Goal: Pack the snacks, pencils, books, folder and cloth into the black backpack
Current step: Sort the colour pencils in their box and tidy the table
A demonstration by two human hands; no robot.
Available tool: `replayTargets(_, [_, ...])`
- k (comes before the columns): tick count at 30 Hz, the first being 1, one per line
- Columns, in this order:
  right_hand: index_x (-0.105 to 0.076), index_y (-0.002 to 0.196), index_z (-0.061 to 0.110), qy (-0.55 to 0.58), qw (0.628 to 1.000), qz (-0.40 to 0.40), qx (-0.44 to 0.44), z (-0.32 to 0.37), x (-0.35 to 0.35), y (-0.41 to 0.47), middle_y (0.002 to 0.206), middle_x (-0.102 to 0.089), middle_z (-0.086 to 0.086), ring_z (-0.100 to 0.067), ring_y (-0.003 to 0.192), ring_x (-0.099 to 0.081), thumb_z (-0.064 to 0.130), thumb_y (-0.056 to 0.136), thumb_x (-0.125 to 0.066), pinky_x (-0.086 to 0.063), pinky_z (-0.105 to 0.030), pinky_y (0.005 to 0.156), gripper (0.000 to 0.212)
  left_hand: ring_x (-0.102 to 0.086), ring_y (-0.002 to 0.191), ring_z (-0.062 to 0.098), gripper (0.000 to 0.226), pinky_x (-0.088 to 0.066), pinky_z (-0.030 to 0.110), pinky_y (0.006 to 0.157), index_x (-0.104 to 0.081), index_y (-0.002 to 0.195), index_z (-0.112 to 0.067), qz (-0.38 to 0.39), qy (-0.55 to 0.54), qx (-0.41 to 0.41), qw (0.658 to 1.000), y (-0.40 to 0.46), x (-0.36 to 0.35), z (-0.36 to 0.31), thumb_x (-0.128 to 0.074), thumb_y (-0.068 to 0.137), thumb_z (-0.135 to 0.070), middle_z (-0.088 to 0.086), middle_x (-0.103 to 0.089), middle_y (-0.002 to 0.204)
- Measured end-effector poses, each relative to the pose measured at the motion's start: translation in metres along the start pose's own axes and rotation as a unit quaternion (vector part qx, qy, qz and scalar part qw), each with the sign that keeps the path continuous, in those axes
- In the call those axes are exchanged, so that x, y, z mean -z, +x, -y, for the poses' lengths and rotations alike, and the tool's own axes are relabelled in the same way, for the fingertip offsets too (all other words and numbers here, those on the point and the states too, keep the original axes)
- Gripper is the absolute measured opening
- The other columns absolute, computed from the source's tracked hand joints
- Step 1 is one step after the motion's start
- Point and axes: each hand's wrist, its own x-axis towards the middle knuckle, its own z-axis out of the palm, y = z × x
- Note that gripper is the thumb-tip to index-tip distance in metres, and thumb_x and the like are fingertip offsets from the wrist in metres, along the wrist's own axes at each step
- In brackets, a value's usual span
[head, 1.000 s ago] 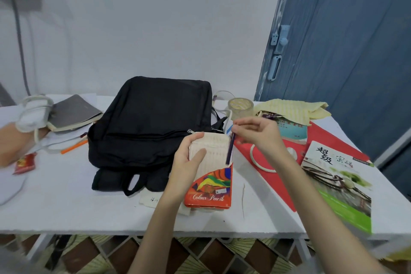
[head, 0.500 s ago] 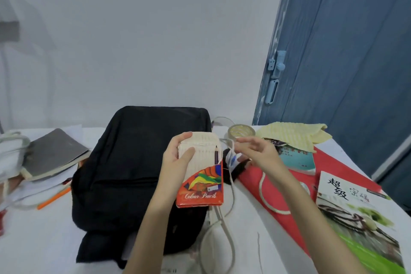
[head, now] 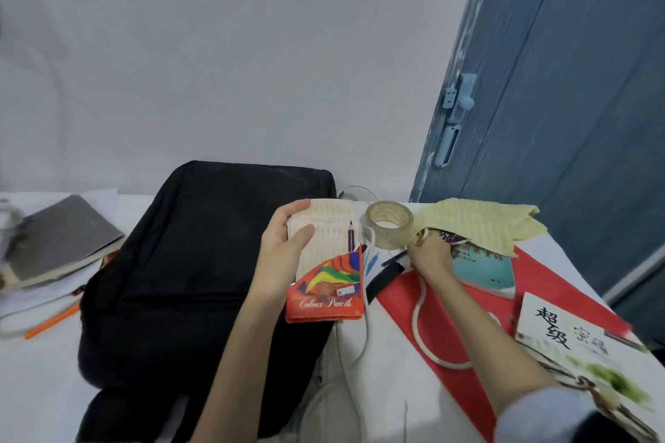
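Head view shows the left hand point(head: 284, 248) holding the pencil box point(head: 325, 262) upright over the black backpack point(head: 187, 262); the right hand's point(head: 430, 255) grip pinches something small beside the cloth point(head: 478, 223)

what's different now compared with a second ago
The right hand let go of the dark pencil, now standing in the pencil box, and reached right toward the teal book under the cloth. The left hand still holds the box; the backpack stays shut.
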Motion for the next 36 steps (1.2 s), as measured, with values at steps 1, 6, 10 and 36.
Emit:
replayTargets(1, [-0.059, 0.108, -0.006, -0.014, 1.000, 0.004, 0.006, 0.002, 0.000, 0.003, 0.115, -0.061, -0.022, -0.037, 0.108, -0.057, 0.016, 0.089, -0.049, -0.045, -0.035, 0.085, 0.031, -0.062, 0.104, 0.025, 0.027, -0.053, 0.038, 0.081, -0.053, 0.100, -0.034, 0.003, 0.000, -0.001, 1.000, 0.001, -0.005, 0.002, -0.048, 0.094, -0.008, 0.004, -0.060, 0.114])
replayTargets(6, [-0.061, 0.117, 0.006, -0.139, 0.989, 0.051, 0.008, 0.019, -0.008, 0.014, 0.123, -0.060, -0.013, -0.030, 0.113, -0.058, 0.015, 0.086, -0.053, -0.046, -0.034, 0.086, 0.033, -0.062, 0.104, 0.022, 0.027, -0.054, 0.034, 0.080, -0.053, 0.099, -0.035, 0.015, 0.012, -0.005, 1.000, 0.000, -0.015, 0.007, -0.047, 0.095, -0.009, 0.001, -0.061, 0.113])
replayTargets(10, [-0.059, 0.117, 0.004, -0.148, 0.988, 0.051, 0.012, 0.020, -0.017, 0.018, 0.123, -0.060, -0.014, -0.030, 0.113, -0.058, 0.011, 0.087, -0.051, -0.047, -0.034, 0.085, 0.032, -0.063, 0.103, 0.020, 0.026, -0.055, 0.029, 0.073, -0.052, 0.098, -0.037, -0.007, 0.010, -0.016, 1.000, 0.005, -0.014, 0.007, -0.048, 0.095, -0.011, -0.002, -0.060, 0.112])
replayTargets(36, [-0.062, 0.101, 0.026, 0.301, 0.887, 0.121, 0.328, 0.048, 0.041, -0.078, 0.071, -0.066, 0.002, -0.012, 0.065, -0.056, 0.008, 0.069, -0.081, -0.046, -0.024, 0.064, 0.041, -0.060, 0.107, 0.019, 0.030, -0.055, 0.033, 0.082, -0.052, 0.100, -0.036, 0.032, 0.031, -0.028, 0.999, -0.014, -0.018, 0.020, -0.048, 0.094, -0.006, -0.005, -0.058, 0.113])
